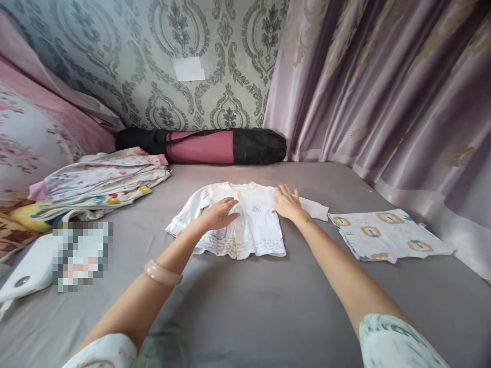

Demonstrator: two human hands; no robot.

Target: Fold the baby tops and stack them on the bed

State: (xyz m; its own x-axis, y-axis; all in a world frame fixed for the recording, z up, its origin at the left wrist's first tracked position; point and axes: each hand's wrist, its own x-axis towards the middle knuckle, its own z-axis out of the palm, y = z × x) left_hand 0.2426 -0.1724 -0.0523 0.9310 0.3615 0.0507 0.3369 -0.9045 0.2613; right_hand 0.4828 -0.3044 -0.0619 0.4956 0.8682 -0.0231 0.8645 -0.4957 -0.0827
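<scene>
A small white long-sleeved shirt [257, 230] lies spread out in front of me, its collar pointing away and its sleeves out to both sides. Fine printed lines run along its lower part, and a small emblem marks the chest. My left hand [222, 213] is over the middle of the shirt, fingers stretched out. At the shirt's right shoulder, where the sleeve begins, my right hand [288, 203] rests with its fingers spread. Neither hand grips the cloth. A pale bangle [163, 273] circles my left wrist.
A folded patterned cloth [395, 235] lies at the right, by the sleeve's cuff. Piled clothes [99, 179] and a white device [28, 266] with a cable are on the left. A black and pink roll bag [201, 146] lies along the wall. Curtains [345, 76] hang at right.
</scene>
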